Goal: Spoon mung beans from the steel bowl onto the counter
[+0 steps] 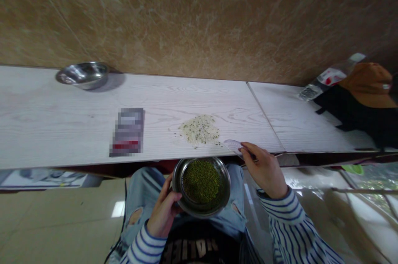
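Note:
My left hand (166,208) grips the left rim of a steel bowl (226,191), thumb on top. The bowl is held over my lap, just below the table's front edge. Small green beans (202,183), like mung beans, fill much of it. My right hand (264,166) pinches a thin, pale, rounded flat piece (232,145) at the table edge; its exact kind is unclear. Left of that piece lies a loose pile of white grains, like rice, mixed with green beans (200,129). A few stray beans lie between the pile and the piece.
At the back left, another steel bowl (83,75) stands by the wall. A blurred-out flat packet or card (128,132) lies left of the pile. On the right are a clear plastic bottle (331,77) and a brown and black cloth item (367,89). A seam (264,113) crosses the white tabletop.

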Tool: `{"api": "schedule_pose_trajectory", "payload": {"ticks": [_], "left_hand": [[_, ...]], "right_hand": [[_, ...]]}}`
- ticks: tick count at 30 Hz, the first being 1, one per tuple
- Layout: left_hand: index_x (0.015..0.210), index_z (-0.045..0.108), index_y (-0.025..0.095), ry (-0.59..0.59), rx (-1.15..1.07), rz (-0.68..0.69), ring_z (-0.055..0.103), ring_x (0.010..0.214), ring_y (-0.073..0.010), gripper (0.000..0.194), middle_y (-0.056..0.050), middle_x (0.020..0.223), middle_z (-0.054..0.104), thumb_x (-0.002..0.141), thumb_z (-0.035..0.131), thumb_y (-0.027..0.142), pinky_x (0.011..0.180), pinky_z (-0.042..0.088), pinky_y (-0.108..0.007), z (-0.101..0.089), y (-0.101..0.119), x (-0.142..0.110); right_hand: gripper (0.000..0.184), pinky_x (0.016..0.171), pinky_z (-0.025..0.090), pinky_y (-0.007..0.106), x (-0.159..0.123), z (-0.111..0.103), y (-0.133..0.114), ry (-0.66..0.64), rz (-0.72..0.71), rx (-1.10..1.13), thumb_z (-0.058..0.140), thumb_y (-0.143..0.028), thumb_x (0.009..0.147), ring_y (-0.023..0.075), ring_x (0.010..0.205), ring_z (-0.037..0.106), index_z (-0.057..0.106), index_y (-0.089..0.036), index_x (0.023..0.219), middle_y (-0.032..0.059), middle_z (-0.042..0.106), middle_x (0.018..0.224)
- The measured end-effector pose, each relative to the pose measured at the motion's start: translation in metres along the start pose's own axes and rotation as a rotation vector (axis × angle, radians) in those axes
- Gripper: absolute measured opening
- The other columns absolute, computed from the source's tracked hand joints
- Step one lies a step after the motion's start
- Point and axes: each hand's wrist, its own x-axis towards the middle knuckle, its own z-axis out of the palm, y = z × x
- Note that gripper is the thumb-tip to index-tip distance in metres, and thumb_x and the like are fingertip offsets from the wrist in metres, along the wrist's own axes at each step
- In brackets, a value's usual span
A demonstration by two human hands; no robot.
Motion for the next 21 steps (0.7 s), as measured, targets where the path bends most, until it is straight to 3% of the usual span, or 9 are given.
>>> {"api": "schedule_pose_trajectory", "payload": {"ticks": [21], "left_hand": [[0.126, 0.050, 0.027, -0.006, -0.020, 0.008, 0.055, 0.080, -0.0211, 0.070, -0.004, 0.102, 0.062, 0.058, 0.064, 0.018, 0.058, 0.050, -0.033, -0.0020, 0.0010, -0.0006]], "right_hand": [[0.023, 0.076, 0.055, 0.032, -0.0070, 0.0020, -0.0064, -0.026, -0.005, 0.071, 0.051, -0.030, 0.089, 0.0185, 0.083, 0.068, 0.066, -0.020, 0.103, 0.0055, 0.072, 0.097]]}}
